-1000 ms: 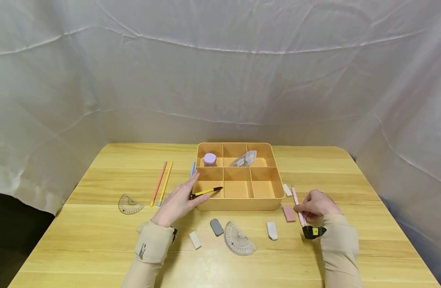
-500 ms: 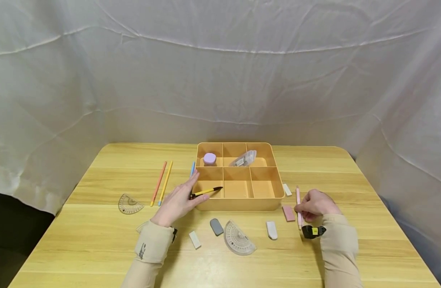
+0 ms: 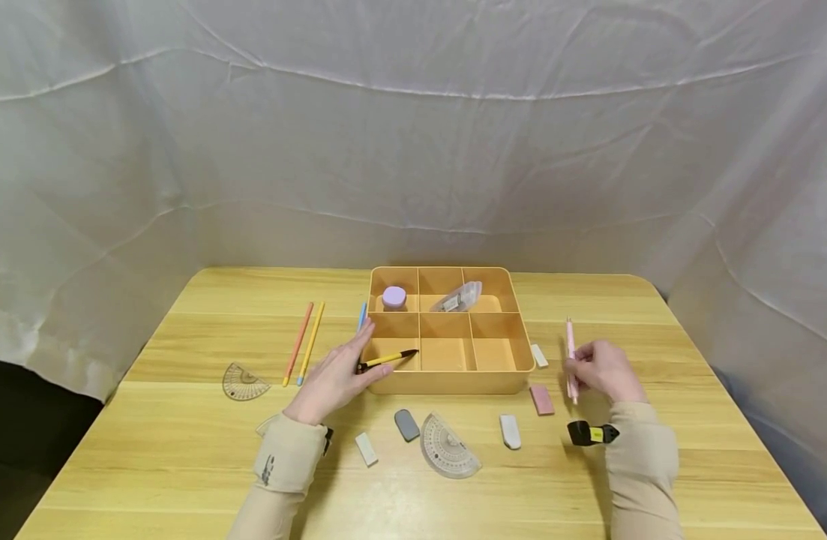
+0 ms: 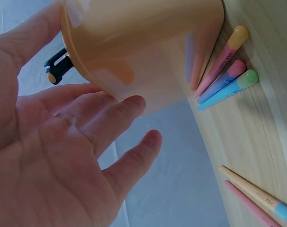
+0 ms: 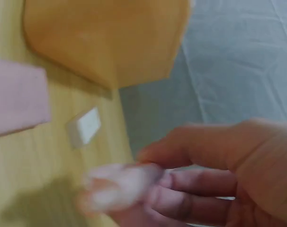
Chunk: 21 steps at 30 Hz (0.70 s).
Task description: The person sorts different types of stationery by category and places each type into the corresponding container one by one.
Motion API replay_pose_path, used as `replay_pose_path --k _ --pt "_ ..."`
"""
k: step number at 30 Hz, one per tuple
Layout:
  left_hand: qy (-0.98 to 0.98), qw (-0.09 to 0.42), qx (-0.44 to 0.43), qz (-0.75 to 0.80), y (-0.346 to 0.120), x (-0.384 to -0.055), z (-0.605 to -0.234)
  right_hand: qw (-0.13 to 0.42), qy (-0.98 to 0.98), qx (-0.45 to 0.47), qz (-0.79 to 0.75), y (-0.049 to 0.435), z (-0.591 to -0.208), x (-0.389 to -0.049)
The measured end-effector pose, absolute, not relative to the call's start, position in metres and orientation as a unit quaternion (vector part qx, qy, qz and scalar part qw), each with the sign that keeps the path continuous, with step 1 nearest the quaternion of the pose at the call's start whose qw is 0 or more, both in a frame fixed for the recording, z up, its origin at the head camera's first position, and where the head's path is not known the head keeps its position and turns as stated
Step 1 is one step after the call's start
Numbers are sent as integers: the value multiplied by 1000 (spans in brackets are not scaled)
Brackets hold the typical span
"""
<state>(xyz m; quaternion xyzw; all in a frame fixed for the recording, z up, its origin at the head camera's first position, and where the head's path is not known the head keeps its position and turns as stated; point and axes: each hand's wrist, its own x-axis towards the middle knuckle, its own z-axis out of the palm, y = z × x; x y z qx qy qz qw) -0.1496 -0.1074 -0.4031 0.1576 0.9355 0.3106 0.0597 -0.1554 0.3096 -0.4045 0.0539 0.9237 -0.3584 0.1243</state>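
"Where's the pink pen point(image 3: 570, 336)?"
"In the right hand point(image 3: 609, 371), pinched between thumb and fingers; I can't tell whether it's one pen or two."
"What's near that hand?"
"A pink eraser point(image 3: 541, 400) and a white eraser point(image 3: 538, 356), both to its left."
"And the left hand point(image 3: 334, 381)?"
"Well apart from the right, fingers stretched out, touching the near side of the orange organizer point(image 3: 450, 383). A yellow-and-black pen point(image 3: 391, 360) lies slanted beside its thumb."
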Motion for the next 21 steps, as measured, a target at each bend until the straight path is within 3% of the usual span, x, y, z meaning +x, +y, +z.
replay_pose_path --k 4,9,21 --pt "936 62 157 310 -107 -150 -403 101 916 40 -386 307 -398 -154" --pt "936 60 156 309 -107 -150 -403 27 915 -1 -403 302 -392 -153" --pt "936 57 156 310 -107 -150 -403 -81 792 -60 -602 283 -391 -153"
